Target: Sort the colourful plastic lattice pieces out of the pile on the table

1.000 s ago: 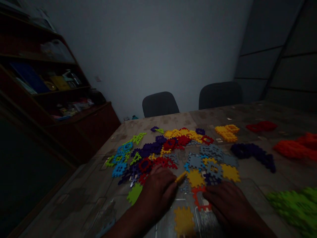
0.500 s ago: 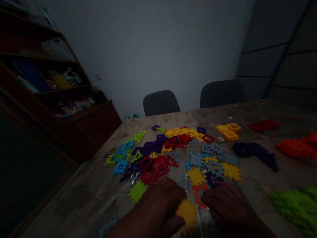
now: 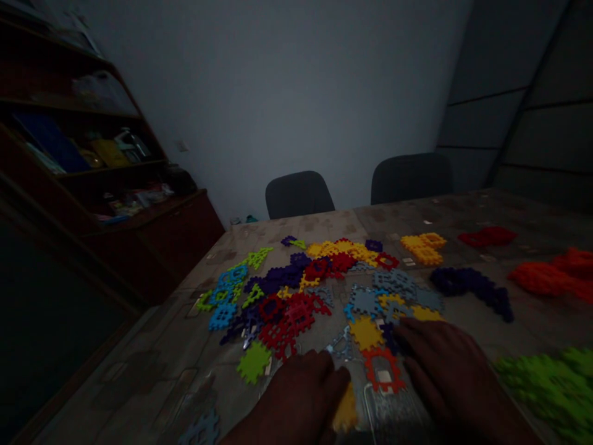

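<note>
My left hand (image 3: 308,392) is at the bottom middle, closed on a yellow square interlocking tile (image 3: 346,409) that it partly covers. To the right, my right hand (image 3: 447,364) reaches forward with its fingers stretched out and touching a dark purple tile (image 3: 388,337), which they partly hide. Between the hands lies an orange window-frame tile (image 3: 383,369). Just beyond it is another yellow square tile (image 3: 365,332). A grey triangular piece (image 3: 341,343) rests ahead of my left hand, and a lime green square tile (image 3: 254,362) sits to its left.
Red tiles (image 3: 279,334), light blue tiles (image 3: 223,315) and grey tiles (image 3: 365,299) spread over the patterned table (image 3: 152,371). At the right are piles of lime green (image 3: 556,386), orange (image 3: 542,278) and purple pieces (image 3: 472,287). Two chairs (image 3: 299,194) stand behind the table.
My right hand has moved forward and right from the orange tile to the purple tile, uncovering the orange one. My left hand has shifted slightly down, still with the yellow tile.
</note>
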The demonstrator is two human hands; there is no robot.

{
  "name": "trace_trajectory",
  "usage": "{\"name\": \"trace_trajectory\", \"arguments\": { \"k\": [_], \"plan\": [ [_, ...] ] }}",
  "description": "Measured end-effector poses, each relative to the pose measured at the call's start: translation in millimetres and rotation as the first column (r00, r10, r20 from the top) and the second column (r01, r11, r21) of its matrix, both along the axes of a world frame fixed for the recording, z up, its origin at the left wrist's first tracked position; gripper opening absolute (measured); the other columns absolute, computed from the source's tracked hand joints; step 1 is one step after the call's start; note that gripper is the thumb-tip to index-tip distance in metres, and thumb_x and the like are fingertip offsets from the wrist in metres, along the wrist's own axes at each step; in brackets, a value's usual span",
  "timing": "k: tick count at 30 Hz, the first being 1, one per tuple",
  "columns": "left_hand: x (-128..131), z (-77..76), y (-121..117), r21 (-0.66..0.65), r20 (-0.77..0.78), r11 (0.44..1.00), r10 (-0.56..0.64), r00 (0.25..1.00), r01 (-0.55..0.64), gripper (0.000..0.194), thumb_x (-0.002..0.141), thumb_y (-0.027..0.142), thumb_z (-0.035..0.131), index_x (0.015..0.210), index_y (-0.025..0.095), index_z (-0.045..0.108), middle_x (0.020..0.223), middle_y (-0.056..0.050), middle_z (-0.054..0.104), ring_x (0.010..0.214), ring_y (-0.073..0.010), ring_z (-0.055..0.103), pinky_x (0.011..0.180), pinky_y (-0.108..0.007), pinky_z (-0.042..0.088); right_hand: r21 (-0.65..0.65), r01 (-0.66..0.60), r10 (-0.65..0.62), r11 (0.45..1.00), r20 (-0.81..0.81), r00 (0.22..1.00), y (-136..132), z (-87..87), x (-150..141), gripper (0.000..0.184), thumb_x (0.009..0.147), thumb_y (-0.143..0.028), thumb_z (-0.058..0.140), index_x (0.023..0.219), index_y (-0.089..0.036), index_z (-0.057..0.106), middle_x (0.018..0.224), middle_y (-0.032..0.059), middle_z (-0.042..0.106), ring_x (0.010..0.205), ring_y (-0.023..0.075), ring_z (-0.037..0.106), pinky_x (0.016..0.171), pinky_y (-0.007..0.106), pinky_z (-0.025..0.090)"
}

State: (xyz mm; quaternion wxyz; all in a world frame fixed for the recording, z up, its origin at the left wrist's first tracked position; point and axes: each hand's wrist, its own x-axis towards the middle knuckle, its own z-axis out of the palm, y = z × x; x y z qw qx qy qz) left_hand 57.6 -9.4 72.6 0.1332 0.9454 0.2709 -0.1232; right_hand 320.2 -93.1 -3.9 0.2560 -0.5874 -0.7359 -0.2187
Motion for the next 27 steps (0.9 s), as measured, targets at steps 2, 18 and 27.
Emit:
{"name": "trace_trajectory", "arguments": {
  "k": [2,18,27],
  "plan": [
    [-1,0.7,1,-0.015,0.010,1.000,0.008,1.000,-0.007,0.053,0.077,0.018,0.075,0.127,0.020,0.059,0.117,-0.012,0.065,0.098,-0.0316,0.063,0.081,-0.043,0.053,0.038,0.140,-0.142,0.989,0.050,0.989,2,-3.9,8,0.040,0.092,-0.019,0.044,0.128,-0.013,0.061,0.127,0.0193,0.065,0.107,0.0339,0.064,0.090,0.052,0.047],
    [-11,-7.1,7,-0.027,0.016,0.999,0.037,0.999,-0.037,0.057,0.065,0.017,0.086,0.116,0.021,0.061,0.112,-0.010,0.066,0.095,-0.0302,0.063,0.081,-0.040,0.052,-0.044,0.224,-0.223,0.974,0.033,0.974,4,-3.3,14,0.051,0.092,-0.023,0.046,0.142,-0.012,0.045,0.115,0.0150,0.069,0.097,0.0310,0.066,0.084,0.048,0.048],
    [-14,17.3,5,-0.091,0.079,0.992,0.095,0.992,-0.088,0.061,0.071,0.018,0.080,0.128,0.026,0.058,0.117,-0.008,0.065,0.101,-0.0297,0.062,0.084,-0.038,0.050,-0.033,0.243,-0.239,0.969,0.104,0.965,1,8.7,15,0.052,0.094,-0.030,0.043,0.140,-0.006,0.043,0.088,0.0131,0.070,0.075,0.0289,0.066,0.076,0.050,0.051]
  ]
}}
